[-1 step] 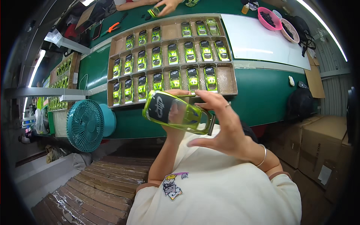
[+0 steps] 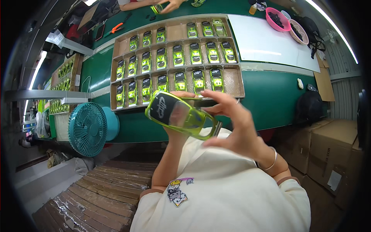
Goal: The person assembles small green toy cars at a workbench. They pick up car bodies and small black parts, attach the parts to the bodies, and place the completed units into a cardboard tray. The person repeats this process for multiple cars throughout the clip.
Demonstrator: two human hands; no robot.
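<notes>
A translucent green toy car body (image 2: 195,120) with a black hood is held tilted over the table's near edge. My left hand (image 2: 177,131) grips it from behind; part of that hand shows through the clear windows. Around its right end curves my right hand (image 2: 241,125), open, with thumb and fingers apart. The fingers of this hand are at the car's far edge, and the thumb stands clear of it. Just beyond is a brown divided tray (image 2: 232,79) with rows of similar green cars (image 2: 198,82).
A teal fan (image 2: 88,129) stands at the left. Orange-handled pliers (image 2: 116,28) lie beyond the tray. Across the table, another person's hand (image 2: 172,4) holds a green car (image 2: 156,9). At right are a white board (image 2: 266,42), a pink basket (image 2: 277,19) and cardboard boxes (image 2: 332,150).
The car body has shifted slightly left and tilted. My right hand has moved a little right, its thumb closer to the car's end. The other person's hand has shifted slightly.
</notes>
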